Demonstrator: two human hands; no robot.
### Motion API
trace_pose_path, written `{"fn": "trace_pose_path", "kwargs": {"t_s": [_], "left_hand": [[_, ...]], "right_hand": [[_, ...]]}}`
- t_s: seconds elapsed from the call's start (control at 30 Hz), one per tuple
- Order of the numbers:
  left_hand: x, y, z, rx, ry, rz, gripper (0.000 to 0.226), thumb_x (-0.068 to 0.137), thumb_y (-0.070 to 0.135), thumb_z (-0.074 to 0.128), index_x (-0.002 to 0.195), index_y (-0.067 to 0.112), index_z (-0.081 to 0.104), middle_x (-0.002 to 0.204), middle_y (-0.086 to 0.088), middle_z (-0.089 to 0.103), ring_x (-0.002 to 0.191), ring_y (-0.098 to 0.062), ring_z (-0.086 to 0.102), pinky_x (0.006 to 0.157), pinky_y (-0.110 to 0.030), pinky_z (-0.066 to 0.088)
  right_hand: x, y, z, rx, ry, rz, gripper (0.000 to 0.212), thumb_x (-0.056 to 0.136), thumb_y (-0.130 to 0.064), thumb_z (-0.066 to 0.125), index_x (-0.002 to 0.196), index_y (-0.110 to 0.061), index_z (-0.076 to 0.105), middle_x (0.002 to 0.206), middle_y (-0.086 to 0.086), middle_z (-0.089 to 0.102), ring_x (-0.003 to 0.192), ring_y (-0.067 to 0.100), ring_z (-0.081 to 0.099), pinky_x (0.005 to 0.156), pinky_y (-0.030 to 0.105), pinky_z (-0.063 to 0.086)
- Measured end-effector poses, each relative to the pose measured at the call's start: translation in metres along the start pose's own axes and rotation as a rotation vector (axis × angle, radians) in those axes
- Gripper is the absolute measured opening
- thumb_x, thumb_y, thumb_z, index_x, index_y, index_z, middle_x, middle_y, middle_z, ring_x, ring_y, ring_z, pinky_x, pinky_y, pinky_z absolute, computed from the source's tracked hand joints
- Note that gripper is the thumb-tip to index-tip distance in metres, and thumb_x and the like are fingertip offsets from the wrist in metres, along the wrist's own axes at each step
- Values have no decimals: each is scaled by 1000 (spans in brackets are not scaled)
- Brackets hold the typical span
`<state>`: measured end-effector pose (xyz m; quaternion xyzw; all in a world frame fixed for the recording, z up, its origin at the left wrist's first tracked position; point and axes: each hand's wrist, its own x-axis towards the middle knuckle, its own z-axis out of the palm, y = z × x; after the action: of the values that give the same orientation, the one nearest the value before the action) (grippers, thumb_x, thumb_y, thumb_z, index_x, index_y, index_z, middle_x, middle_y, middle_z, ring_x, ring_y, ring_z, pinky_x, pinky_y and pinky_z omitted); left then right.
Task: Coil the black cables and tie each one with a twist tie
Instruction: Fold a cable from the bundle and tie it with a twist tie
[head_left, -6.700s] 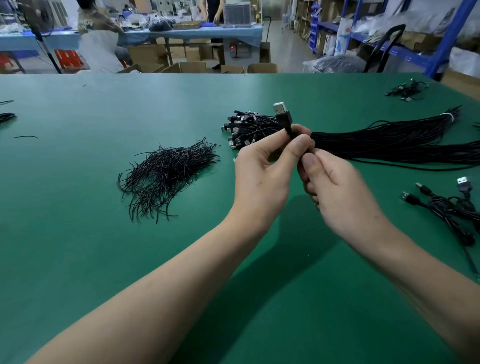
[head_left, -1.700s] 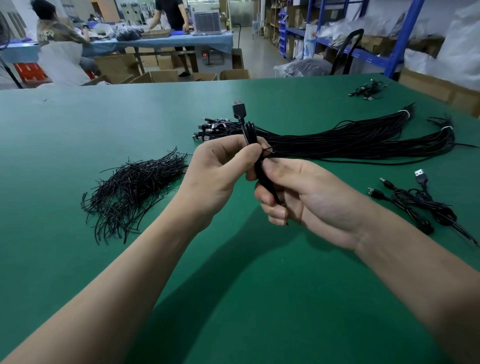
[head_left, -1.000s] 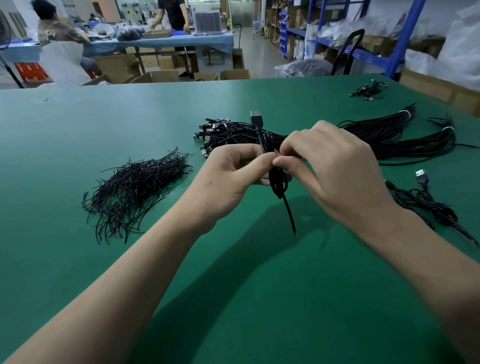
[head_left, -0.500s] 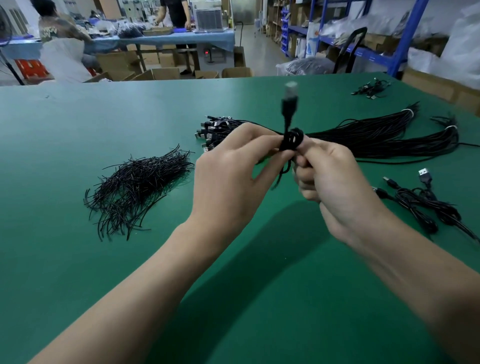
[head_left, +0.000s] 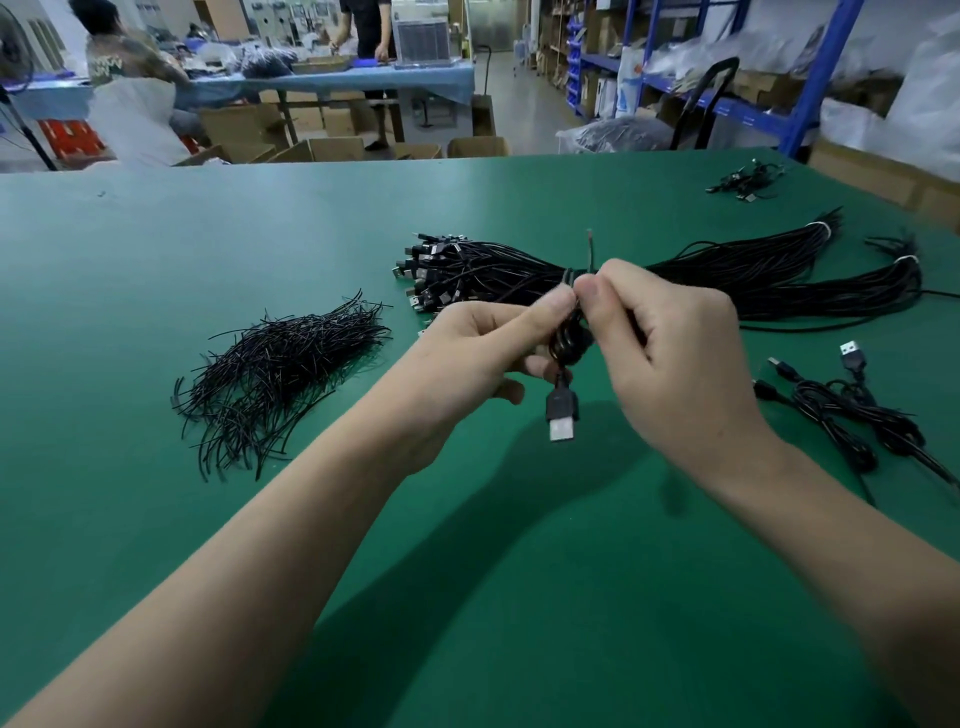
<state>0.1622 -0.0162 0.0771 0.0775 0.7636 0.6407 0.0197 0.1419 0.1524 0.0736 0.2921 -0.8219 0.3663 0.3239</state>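
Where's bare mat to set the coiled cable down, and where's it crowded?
Free: the green mat left of and behind the twist tie pile; also the near strip between the forearms. Crowded: the long cable bundle behind the coiled cable, and the cable heap beside the right hand.

Most of the coiled cable (head_left: 569, 345) is buried between the left grip (head_left: 483, 353) and the right grip (head_left: 670, 353); only a few dark loops and the hanging USB plug (head_left: 561, 413) show. Where the fingertips meet, a thin strand (head_left: 590, 247) pokes up, too blurred to tell whether it is a twist tie or the cable's own end. The middle of the big bundle (head_left: 753, 270) lies hidden behind both grips. The loose cables (head_left: 852, 410) at the right of the table (head_left: 156, 234) are cut off by the edge. The far heap (head_left: 745, 182) is too small to tell whether it is tied.
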Motion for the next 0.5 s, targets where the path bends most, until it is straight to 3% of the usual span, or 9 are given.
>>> {"fn": "trace_pose_path", "kwargs": {"t_s": [0.13, 0.2, 0.27, 0.4, 0.5], "left_hand": [[0, 3, 3, 37, 122, 140, 18, 92, 32, 70, 82, 19, 77, 71, 5, 63, 68, -5, 52, 64, -22, 40], [1, 3, 4, 151, 230, 294, 11, 89, 27, 75, 84, 18, 78, 73, 9, 68, 65, -1, 54, 63, -13, 38], [0, 2, 4, 429, 358, 469, 10, 88, 29, 77, 86, 19, 78, 79, 10, 69, 70, -1, 59, 65, -10, 37], [-1, -3, 4, 619, 506, 699, 15, 87, 27, 79, 91, 13, 79, 87, 3, 69, 77, -10, 65, 70, -26, 50], [0, -7, 3, 729, 534, 896, 15, 92, 20, 76, 95, 6, 79, 91, -5, 70, 80, -23, 66, 69, -41, 53]], "right_hand": [[-1, 1, 5, 135, -55, 137, 45, 108, -24, 46, 68, -4, 42, 55, 6, 37, 52, 21, 33, 51, 41, 29], [2, 0, 7, 353, -103, 327, 45, 108, -26, 45, 69, -5, 40, 56, 0, 35, 53, 15, 29, 51, 34, 27], [4, -2, 7, 672, -154, 602, 41, 107, -28, 45, 70, -12, 41, 54, -8, 31, 49, 8, 24, 46, 22, 23], [6, -6, 5, 1159, -281, 945, 44, 107, -28, 44, 64, -19, 42, 50, -9, 20, 48, 9, 13, 41, 22, 9], [8, -10, 1, 1285, -335, 1026, 40, 103, -24, 44, 63, -20, 40, 49, -10, 18, 46, 7, 13, 42, 22, 6]]}}
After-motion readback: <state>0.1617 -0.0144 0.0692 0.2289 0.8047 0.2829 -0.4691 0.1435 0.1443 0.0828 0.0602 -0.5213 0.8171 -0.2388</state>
